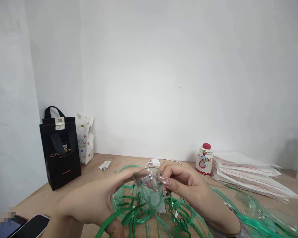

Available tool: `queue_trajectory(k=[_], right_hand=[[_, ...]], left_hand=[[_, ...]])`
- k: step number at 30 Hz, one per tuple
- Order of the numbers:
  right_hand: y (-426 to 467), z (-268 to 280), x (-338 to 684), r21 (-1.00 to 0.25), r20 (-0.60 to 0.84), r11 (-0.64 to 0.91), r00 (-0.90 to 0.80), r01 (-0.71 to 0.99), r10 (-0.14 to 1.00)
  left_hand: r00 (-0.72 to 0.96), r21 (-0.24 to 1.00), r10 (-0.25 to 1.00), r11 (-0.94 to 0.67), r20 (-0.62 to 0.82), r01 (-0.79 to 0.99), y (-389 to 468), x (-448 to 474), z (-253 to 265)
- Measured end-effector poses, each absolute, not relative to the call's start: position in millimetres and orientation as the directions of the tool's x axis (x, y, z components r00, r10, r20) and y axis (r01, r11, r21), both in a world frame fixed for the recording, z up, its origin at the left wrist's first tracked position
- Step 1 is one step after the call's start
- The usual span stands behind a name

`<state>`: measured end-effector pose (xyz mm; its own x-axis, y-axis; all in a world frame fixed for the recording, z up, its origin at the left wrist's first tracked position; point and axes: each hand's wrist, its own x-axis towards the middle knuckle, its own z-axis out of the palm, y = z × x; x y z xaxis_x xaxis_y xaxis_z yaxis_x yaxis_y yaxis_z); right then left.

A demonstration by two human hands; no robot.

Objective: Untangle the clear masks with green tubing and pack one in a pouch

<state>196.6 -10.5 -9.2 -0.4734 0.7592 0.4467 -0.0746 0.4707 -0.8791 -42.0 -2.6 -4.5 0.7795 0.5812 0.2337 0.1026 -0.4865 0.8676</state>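
Observation:
A clear plastic oxygen mask (151, 190) with a metal nose strip is held up above the table. My left hand (101, 195) is wrapped round the mask's left side, with a green strap running past its lower fingers. My right hand (177, 180) pinches the mask's right edge between thumb and forefinger; any small part inside that pinch is hidden. Below both hands lies a tangle of green straps (132, 211) and green tubing (147, 219), with parts of other clear masks among it.
More clear masks with tubing (258, 215) lie at right, near a stack of white paper bags (248, 175) and a patterned canister (204, 159). A black bag (62, 158), a white paper bag (86, 138) and a phone (31, 226) are at left. A white charger (155, 162) lies by the wall.

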Motion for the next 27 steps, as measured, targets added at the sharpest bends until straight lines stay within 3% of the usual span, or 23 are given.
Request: queue_trajectory(k=[3, 7, 10, 15, 19, 23, 27], right_hand=[[-10.7, -10.0, 195.2, -0.876, 0.459, 0.475, -0.457, -0.088, 0.762], [-12.4, -8.8, 195.3, -0.872, 0.456, 0.484, -0.473, -0.069, 0.754], [-15.4, -7.2, 195.2, -0.853, 0.459, 0.522, -0.470, 0.003, 0.754], [-14.6, -9.5, 194.5, -0.836, 0.479, 0.548, -0.469, 0.013, 0.742], [-9.8, -10.7, 195.4, -0.833, 0.520, 0.552, -0.378, -0.029, 0.766], [-10.8, -7.6, 196.4, -0.825, 0.514, 0.565, -0.397, 0.014, 0.761], [-15.7, -6.8, 197.8, -0.817, 0.488, 0.570, -0.417, 0.092, 0.767]], left_hand=[[0.829, 0.805, 0.506, -0.580, 0.237, 0.124, -0.3, -51.6, -6.5], [0.910, 0.817, 0.305, -0.574, 0.279, -0.058, 3.2, -48.8, -1.7], [0.864, 0.855, 0.414, -0.517, 0.286, -0.035, 1.8, -43.5, 2.0], [0.850, 0.772, 0.481, -0.617, 0.216, 0.153, -4.1, -43.0, -5.8], [0.613, 0.751, 0.707, -0.605, 0.352, 0.266, -10.9, -27.2, -5.3], [0.585, 0.815, 0.703, -0.567, 0.404, 0.118, -10.8, -14.0, 0.7], [0.640, 0.887, 0.685, -0.462, 0.349, 0.011, -4.5, -17.2, -2.4]])
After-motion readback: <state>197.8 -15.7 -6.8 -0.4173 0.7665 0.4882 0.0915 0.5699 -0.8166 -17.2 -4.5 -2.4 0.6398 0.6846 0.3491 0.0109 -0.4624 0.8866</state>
